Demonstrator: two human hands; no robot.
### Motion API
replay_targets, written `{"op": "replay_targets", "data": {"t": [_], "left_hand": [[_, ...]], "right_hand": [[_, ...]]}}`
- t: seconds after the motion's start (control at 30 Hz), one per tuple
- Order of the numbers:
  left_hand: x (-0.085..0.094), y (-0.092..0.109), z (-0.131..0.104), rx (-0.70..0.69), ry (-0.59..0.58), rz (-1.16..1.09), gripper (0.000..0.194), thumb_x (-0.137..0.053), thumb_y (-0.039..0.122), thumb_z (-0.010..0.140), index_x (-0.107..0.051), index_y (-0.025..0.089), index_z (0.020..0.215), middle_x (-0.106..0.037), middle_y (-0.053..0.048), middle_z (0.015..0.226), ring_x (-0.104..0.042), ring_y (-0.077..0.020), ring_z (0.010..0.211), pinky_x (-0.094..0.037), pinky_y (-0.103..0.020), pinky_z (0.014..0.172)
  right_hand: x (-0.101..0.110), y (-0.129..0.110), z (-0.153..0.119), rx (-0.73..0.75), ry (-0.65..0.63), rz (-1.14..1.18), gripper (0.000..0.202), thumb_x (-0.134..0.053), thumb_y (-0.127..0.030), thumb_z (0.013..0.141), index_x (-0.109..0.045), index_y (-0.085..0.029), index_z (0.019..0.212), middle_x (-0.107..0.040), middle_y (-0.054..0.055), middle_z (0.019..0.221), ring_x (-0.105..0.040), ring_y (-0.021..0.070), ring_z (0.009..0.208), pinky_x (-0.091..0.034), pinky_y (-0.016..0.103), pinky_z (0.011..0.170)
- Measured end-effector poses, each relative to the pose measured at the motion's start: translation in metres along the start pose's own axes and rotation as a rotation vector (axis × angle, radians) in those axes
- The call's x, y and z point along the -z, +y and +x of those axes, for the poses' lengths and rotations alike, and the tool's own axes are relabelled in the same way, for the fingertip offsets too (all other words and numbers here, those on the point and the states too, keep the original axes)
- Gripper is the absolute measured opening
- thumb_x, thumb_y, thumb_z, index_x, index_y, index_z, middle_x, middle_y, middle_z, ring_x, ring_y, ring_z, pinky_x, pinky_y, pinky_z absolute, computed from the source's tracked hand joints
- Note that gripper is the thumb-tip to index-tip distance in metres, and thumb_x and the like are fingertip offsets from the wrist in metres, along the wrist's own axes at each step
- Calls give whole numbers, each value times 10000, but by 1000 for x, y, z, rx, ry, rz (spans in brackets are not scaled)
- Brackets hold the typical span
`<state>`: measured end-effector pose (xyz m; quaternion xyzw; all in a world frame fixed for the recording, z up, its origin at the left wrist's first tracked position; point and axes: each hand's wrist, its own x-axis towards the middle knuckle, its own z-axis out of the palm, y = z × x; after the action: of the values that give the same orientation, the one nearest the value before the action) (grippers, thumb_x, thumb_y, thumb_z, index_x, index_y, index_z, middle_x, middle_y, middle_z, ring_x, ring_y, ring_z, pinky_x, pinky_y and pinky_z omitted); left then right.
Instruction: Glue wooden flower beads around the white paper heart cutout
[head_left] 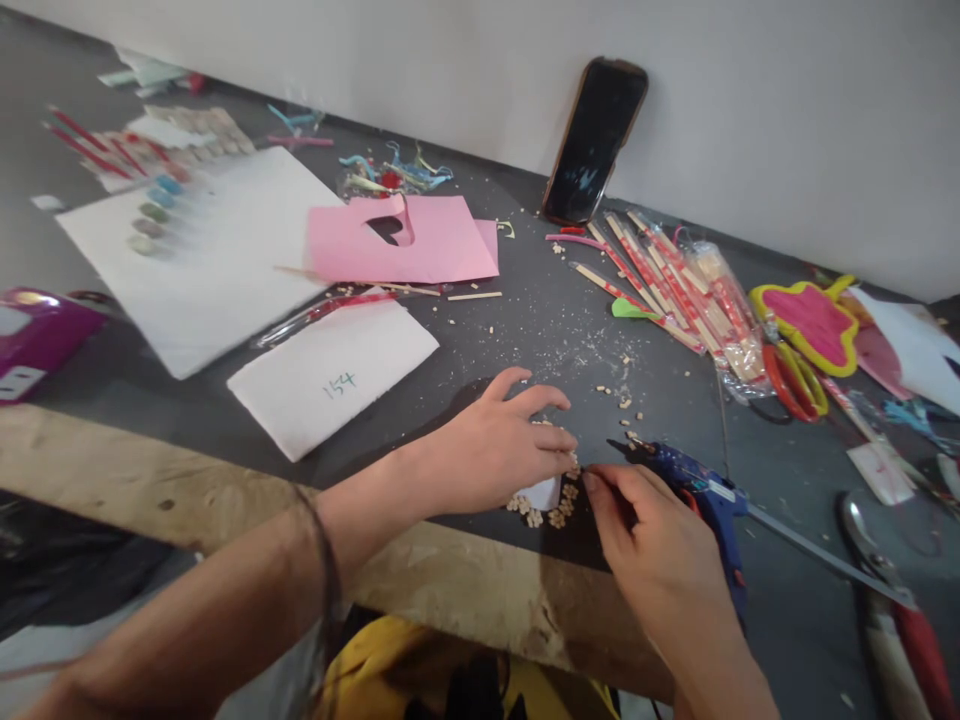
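A small white piece [544, 494] edged with little light wooden flower-like clusters [559, 515] lies near the table's front edge. Over its upper left part rests my left hand [504, 450], fingers spread, hiding some of it. My right hand [651, 540] is at the right side of the clusters, thumb and forefinger pinched together; whatever is between the fingertips is too small to make out. Just beyond my right hand lies a blue glue gun [701, 490], its dark nozzle pointing left, beside small wooden bits [626, 403].
A phone [596, 140] leans on the wall. Pink paper [405, 240], a white block marked 154 [334, 370] and a large white sheet [202, 260] lie left. Wrapped chopsticks [660, 275], scissors [796, 380] and red-handled pliers [892, 600] lie right.
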<state>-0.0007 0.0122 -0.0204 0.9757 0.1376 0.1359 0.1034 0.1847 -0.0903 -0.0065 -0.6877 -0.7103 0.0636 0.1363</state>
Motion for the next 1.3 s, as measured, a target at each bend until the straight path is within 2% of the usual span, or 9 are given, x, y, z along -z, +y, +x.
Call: {"op": "replay_targets", "data": {"t": [0.13, 0.23, 0.37, 0.53, 0.63, 0.8, 0.93, 1.13, 1.3], "left_hand": [[0, -1, -1, -8, 11, 1, 313, -563, 116, 822, -614, 247, 1102, -624, 5, 1249, -355, -294, 1265, -191, -570, 1047], [1, -1, -1, -13, 3, -6, 306, -573, 131, 825, -612, 240, 1109, -621, -4, 1248, -361, -295, 1268, -197, -568, 1048], [2, 0, 0, -13, 1, 5, 321, -575, 107, 825, -604, 236, 1117, -623, -10, 1233, -376, -285, 1271, -225, -557, 1044], [1, -1, 0, -26, 12, -30, 341, -557, 98, 812, -600, 236, 1121, -622, 14, 1243, -359, -281, 1267, -216, -542, 1051], [-1, -3, -1, -37, 13, -30, 387, -553, 71, 770, -597, 224, 1123, -619, 22, 1252, -352, -283, 1260, -217, -536, 1048], [-2, -4, -1, -38, 14, -31, 445, -569, 63, 724, -592, 239, 1132, -619, 28, 1255, -359, -282, 1251, -225, -526, 1039], [-3, -4, -1, -29, 25, -32, 413, -581, 74, 735, -604, 246, 1110, -632, 10, 1234, -381, -269, 1250, -225, -507, 1046], [-3, -3, -1, -21, 23, -54, 419, -552, 53, 740, -601, 243, 1110, -628, -2, 1244, -386, -261, 1253, -222, -492, 1047], [-3, -3, 1, -9, 32, -98, 457, -505, 5, 722, -584, 223, 1116, -634, 5, 1232, -384, -247, 1256, -214, -472, 1055]], "right_hand": [[10, 9, -15, -44, 94, -38, 242, -426, -354, 917, -632, -227, 928, -688, 25, 855, -643, 159, 739, -451, 274, 646], [21, 24, -28, -162, 184, -103, 274, -437, -440, 896, -615, -235, 932, -681, 48, 850, -638, 182, 721, -450, 298, 624], [33, 48, -38, -424, 134, -156, 384, -439, -586, 821, -601, -242, 878, -670, 73, 777, -619, 224, 640, -430, 341, 538], [36, 64, -47, -499, 113, -132, 466, -408, -640, 779, -610, -228, 861, -666, 82, 791, -606, 232, 626, -439, 358, 528], [34, 61, -52, -455, 155, -179, 465, -393, -616, 815, -619, -224, 919, -672, 92, 861, -625, 244, 713, -461, 367, 583], [28, 41, -48, -252, 240, -159, 343, -411, -493, 886, -618, -222, 920, -667, 70, 876, -633, 211, 776, -470, 329, 650], [18, 23, -34, -84, 161, -82, 237, -443, -380, 904, -611, -221, 960, -680, 45, 898, -637, 168, 750, -468, 292, 641], [-1, 8, -15, -33, 17, -40, 227, -438, -319, 917, -605, -210, 1026, -680, 56, 958, -634, 188, 873, -476, 316, 740], [-1, 4, -10, 9, 52, -3, 212, -433, -275, 922, -601, -199, 1027, -674, 46, 948, -625, 165, 863, -465, 287, 752]]}}
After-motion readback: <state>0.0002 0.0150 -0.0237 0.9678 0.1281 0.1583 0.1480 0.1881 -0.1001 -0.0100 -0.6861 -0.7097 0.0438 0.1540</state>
